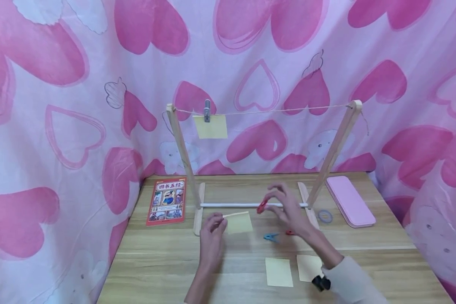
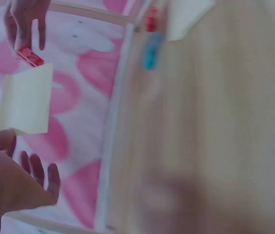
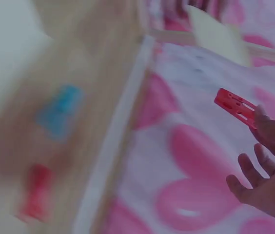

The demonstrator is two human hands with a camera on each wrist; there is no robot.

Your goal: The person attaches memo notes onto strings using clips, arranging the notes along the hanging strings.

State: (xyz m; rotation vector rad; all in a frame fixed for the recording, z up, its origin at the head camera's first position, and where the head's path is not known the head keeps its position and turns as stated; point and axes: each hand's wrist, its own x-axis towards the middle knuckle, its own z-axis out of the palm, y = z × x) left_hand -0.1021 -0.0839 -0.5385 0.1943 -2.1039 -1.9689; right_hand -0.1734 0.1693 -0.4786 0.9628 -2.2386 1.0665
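My left hand (image 1: 213,238) pinches a pale yellow paper note (image 1: 239,223) by its left edge, held above the table. To the right, my right hand (image 1: 289,209) pinches a red clothespin (image 1: 262,206) between thumb and finger; in the right wrist view the red clothespin (image 3: 236,107) points toward the note (image 3: 218,36), apart from it. Above and beyond both hands a string (image 1: 273,111) spans a wooden frame (image 1: 336,147). A grey clothespin (image 1: 207,112) clips another yellow note (image 1: 213,128) onto the string near its left end.
On the table lie a blue clothespin (image 1: 270,237), another red clothespin (image 1: 290,232), and two yellow notes (image 1: 279,272), one partly behind my right sleeve. A red picture book (image 1: 167,200) is at left; a tape ring (image 1: 324,216) and pink case (image 1: 350,202) at right.
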